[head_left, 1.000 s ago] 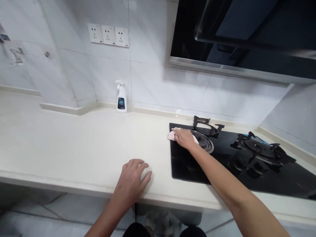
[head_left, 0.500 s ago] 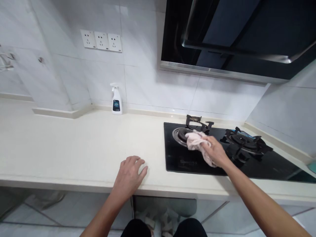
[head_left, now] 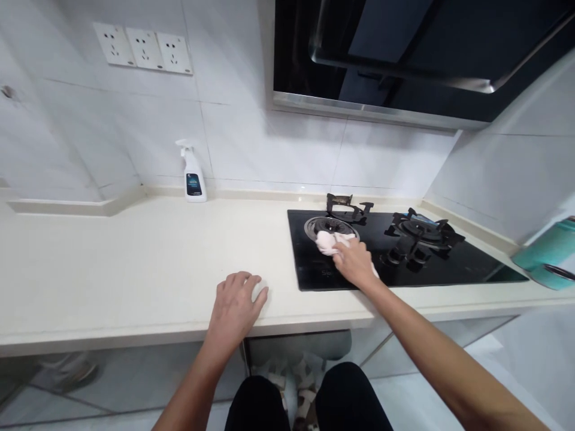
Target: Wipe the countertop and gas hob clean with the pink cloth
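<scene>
My right hand (head_left: 354,261) is closed on a pale pink cloth (head_left: 330,242), pressed against the front rim of the left burner (head_left: 330,225). That burner is part of a black glass gas stove (head_left: 314,266); its pan support (head_left: 348,208) has been set off it, on the glass behind. The right burner (head_left: 424,230) still carries its black support. Over the pale countertop (head_left: 148,269), left of the stove, my left hand (head_left: 236,301) rests near the front edge, fingers slightly curled and apart, holding nothing.
A white spray bottle (head_left: 194,179) stands against the tiled wall below three sockets (head_left: 144,49). Above the stove hangs a dark range hood (head_left: 381,66). At the far right is a turquoise container (head_left: 550,254). Below the counter are cabinet doors (head_left: 157,374).
My right hand has moved with the cloth slightly left and toward the front of the left burner, uncovering more of its centre. The view has turned right, bringing in the turquoise container.
</scene>
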